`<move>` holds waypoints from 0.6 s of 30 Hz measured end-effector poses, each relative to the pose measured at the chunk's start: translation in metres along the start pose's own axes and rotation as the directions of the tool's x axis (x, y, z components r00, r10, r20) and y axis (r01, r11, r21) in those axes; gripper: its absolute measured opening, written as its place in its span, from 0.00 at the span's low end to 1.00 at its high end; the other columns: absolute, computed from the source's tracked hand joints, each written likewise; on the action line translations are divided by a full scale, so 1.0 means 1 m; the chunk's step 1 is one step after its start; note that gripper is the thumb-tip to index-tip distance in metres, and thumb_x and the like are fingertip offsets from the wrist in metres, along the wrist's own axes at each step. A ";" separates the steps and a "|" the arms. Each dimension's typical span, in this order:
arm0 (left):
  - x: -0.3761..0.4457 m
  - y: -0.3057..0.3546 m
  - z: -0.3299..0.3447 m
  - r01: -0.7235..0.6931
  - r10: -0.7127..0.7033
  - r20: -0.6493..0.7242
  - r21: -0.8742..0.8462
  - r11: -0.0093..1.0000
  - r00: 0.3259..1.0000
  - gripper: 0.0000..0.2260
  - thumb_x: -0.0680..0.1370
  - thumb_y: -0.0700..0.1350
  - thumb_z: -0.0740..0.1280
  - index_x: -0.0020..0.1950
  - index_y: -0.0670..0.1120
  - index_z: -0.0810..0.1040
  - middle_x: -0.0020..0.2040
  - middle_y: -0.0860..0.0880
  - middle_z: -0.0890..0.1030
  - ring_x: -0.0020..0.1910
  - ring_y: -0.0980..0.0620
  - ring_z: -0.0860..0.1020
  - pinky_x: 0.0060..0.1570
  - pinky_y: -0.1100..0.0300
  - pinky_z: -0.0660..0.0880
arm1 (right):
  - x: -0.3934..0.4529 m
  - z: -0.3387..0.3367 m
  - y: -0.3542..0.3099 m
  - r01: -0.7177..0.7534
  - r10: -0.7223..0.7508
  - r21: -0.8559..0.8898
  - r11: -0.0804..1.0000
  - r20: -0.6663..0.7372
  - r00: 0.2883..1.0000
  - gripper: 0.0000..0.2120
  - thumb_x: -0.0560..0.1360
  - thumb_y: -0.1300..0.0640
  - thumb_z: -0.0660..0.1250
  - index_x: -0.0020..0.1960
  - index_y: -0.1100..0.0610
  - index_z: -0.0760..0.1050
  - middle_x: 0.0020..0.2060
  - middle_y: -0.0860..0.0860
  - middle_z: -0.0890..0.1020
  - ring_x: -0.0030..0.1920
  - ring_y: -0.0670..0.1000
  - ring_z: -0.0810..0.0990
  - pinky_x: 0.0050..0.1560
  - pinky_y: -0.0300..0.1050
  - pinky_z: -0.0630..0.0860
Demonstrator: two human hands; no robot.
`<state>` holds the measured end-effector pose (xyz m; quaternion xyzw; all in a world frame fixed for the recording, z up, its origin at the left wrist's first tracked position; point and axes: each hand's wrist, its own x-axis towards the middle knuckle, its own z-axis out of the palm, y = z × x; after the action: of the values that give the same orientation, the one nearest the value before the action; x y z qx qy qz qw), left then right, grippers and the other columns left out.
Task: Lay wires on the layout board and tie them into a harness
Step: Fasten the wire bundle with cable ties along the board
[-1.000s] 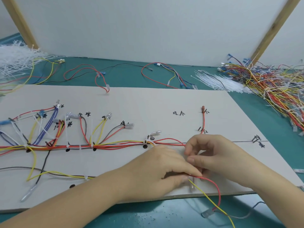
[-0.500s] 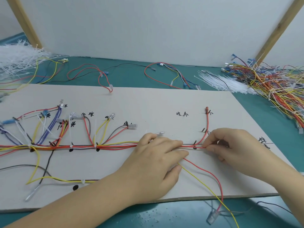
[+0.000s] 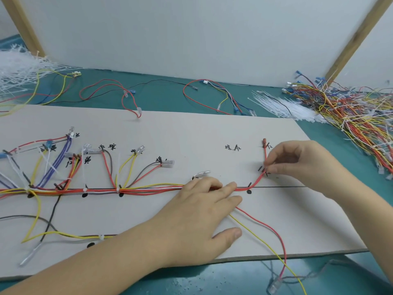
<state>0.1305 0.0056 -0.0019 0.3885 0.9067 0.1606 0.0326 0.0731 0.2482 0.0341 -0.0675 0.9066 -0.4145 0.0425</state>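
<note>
A grey layout board (image 3: 191,135) with black marks and handwritten labels lies on the teal table. A tied wire harness (image 3: 131,190) runs along its drawn line, with branches fanning up at the left. My left hand (image 3: 204,211) lies flat on the trunk near the board's middle, fingers straight, pressing the wires down. My right hand (image 3: 297,165) pinches a red wire (image 3: 256,184) where it bends up toward a red terminal (image 3: 264,141). A loose red wire (image 3: 270,228) and a yellow wire (image 3: 261,241) trail from under my left hand off the front edge.
White cable ties (image 3: 285,107) lie heaped behind the board at right, beside a big tangle of coloured wires (image 3: 357,116). More ties (image 3: 17,71) pile up at far left. Loose wire sets (image 3: 212,94) lie along the back wall.
My right hand has slid up and right along the red wire to its bend below the terminal. My left hand stays flat on the trunk, shifted slightly right.
</note>
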 end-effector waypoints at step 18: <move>0.000 -0.001 0.000 -0.001 0.001 0.000 -0.056 0.998 1.000 0.27 0.74 0.60 0.48 0.73 0.54 0.62 0.76 0.56 0.56 0.66 0.58 0.51 0.63 0.65 0.45 | 0.030 -0.014 -0.004 -0.134 0.127 0.016 0.991 0.223 0.966 0.09 0.70 0.75 0.67 0.38 0.63 0.73 0.33 0.53 0.85 0.32 0.46 0.83 0.33 0.33 0.77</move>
<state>0.1301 0.0054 -0.0021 0.3881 0.9017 0.1858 0.0432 0.0422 0.2514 0.0454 -0.0529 0.8921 -0.4145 0.1717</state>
